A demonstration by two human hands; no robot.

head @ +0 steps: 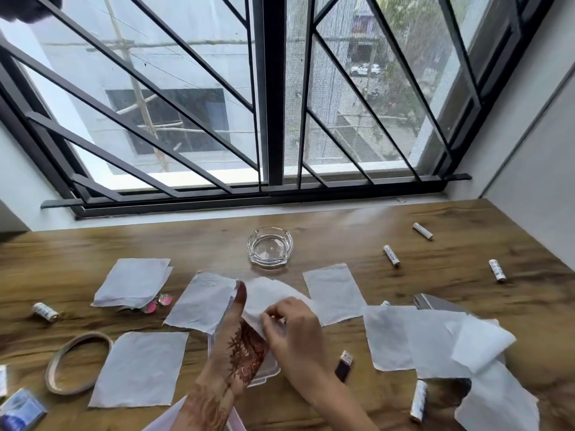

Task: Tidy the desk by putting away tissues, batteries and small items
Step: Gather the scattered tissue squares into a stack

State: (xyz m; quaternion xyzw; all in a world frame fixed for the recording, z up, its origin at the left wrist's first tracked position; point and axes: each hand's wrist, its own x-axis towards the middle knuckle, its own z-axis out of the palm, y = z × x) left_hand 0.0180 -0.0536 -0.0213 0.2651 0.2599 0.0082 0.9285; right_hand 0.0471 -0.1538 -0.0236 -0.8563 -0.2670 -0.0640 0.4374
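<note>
Both hands meet at the desk's middle over a clear plastic box [267, 373]. My left hand [239, 343], marked with henna, and my right hand [292, 325] pinch the same white tissue [270, 293] above the box. More tissues lie flat around them: one at the back left [133, 281], one left of my thumb [202, 301], one at the front left [140, 368], one right of the hands [334, 292], and several overlapping at the right [435, 340]. White batteries lie scattered: far left [45, 311], back right [422, 230], [391, 255], [497, 270], and front right [418, 399].
A glass ashtray [270, 247] stands behind the hands. A beige ring [77, 362] lies front left, pink round items [155, 303] peek from under a tissue, and a black USB stick [343, 365] lies right of my wrist. A blue packet [20, 410] sits at the bottom-left corner. A grey object [435, 303] shows behind the right tissues.
</note>
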